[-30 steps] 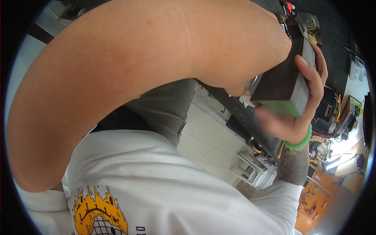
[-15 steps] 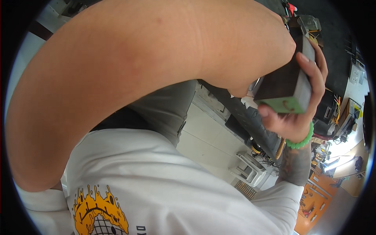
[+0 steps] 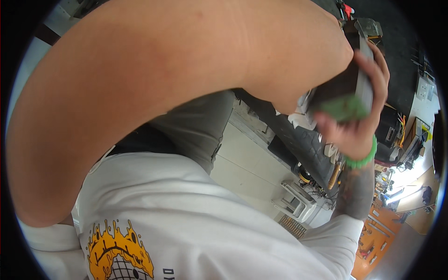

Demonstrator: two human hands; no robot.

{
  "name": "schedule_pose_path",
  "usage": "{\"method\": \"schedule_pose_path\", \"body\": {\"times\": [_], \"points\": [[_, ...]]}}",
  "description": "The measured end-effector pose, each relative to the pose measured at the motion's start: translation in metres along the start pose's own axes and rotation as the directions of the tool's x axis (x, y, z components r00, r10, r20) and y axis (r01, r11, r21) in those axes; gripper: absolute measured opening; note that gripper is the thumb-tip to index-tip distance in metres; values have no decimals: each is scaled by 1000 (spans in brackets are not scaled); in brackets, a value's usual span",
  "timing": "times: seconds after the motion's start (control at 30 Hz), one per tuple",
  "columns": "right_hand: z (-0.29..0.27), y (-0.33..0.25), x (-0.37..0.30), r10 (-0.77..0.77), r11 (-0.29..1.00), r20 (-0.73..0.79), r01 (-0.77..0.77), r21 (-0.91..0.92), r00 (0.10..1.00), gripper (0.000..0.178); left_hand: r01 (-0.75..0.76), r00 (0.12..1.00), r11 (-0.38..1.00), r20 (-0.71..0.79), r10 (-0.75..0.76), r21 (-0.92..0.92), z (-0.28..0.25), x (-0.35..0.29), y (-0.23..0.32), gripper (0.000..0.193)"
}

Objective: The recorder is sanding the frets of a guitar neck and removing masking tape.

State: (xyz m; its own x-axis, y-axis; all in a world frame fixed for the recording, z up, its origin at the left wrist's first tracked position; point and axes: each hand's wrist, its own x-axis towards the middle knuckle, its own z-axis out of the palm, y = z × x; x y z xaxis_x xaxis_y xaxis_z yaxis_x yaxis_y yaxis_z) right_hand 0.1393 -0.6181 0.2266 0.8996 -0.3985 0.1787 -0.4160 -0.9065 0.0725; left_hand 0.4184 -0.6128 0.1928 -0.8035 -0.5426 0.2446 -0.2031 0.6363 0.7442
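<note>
My right hand (image 3: 353, 138), with a green bead bracelet (image 3: 363, 158) at its wrist, grips a dark rectangular block (image 3: 335, 92). The block has a grey long side and a green end. My fingers wrap round the grey side, and my thumb lies blurred by the green end. My left forearm sweeps across the upper picture to my left hand (image 3: 322, 53), which is bent over the block's near side. Its fingers are hidden behind the back of the hand. Crumpled white paper or cloth (image 3: 302, 120) pokes out below it, beside the block.
A dark workbench edge (image 3: 298, 140) runs diagonally beneath my hands. On it lies a wooden-handled tool (image 3: 334, 176). A white stool (image 3: 297, 201) stands on the pale floor. Cables and a black machine (image 3: 388, 130) sit at right, near an orange tool board (image 3: 377, 242).
The block and my right hand have shifted slightly upward and blurred, with the green end tilting. More of the white paper or cloth shows. My left arm has barely moved.
</note>
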Motion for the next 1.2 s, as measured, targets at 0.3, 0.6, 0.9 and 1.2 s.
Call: {"method": "schedule_pose_path", "body": {"times": [0.3, 0.6, 0.9, 1.2], "points": [[6, 3, 4, 30, 999, -25, -31, -29, 999, 102, -73, 987, 986, -129, 93, 152, 13, -6, 2, 16], [7, -7, -3, -15, 1000, -35, 16, 24, 999, 98, -251, 902, 954, -318, 292, 164, 34, 0, -11, 20], [7, -6, 0, -34, 998, -73, 37, 50, 997, 100, -221, 901, 958, -338, 272, 182, 35, -3, -8, 20], [14, -7, 5, -38, 955, -126, 73, 289, 991, 109, -51, 980, 994, -188, 69, 100, 20, -5, 5, 20]]}}
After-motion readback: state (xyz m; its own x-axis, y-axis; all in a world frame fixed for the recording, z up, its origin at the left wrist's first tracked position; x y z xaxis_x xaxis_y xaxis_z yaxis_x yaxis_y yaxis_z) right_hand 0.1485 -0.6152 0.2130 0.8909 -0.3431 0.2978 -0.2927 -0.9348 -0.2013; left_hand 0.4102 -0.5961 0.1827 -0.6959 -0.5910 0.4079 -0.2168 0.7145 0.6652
